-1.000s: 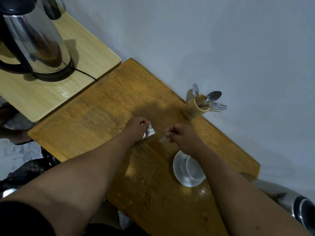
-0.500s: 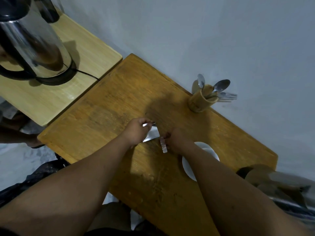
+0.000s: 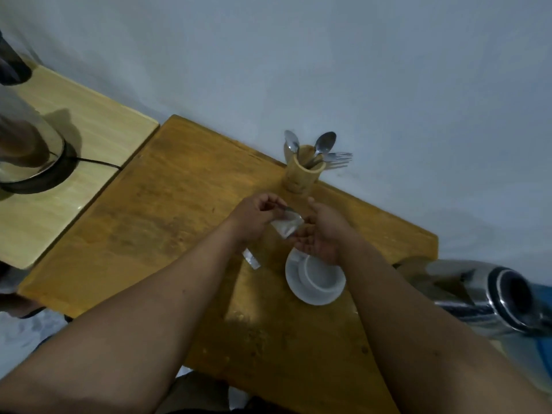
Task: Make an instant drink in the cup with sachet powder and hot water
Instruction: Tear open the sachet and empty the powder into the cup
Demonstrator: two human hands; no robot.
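The left hand (image 3: 255, 213) pinches the silver sachet (image 3: 287, 226) above the wooden surface (image 3: 167, 210); the right hand (image 3: 321, 234), fingers relaxed apart, touches it just above the white cup (image 3: 321, 274) on its saucer (image 3: 298, 289).

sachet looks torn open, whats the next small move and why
Probably tip the sachet over the cup and pour. The left hand pinches it just above and behind the cup, a torn strip lies on the table, the cup looks empty, and the right hand is open beside it.
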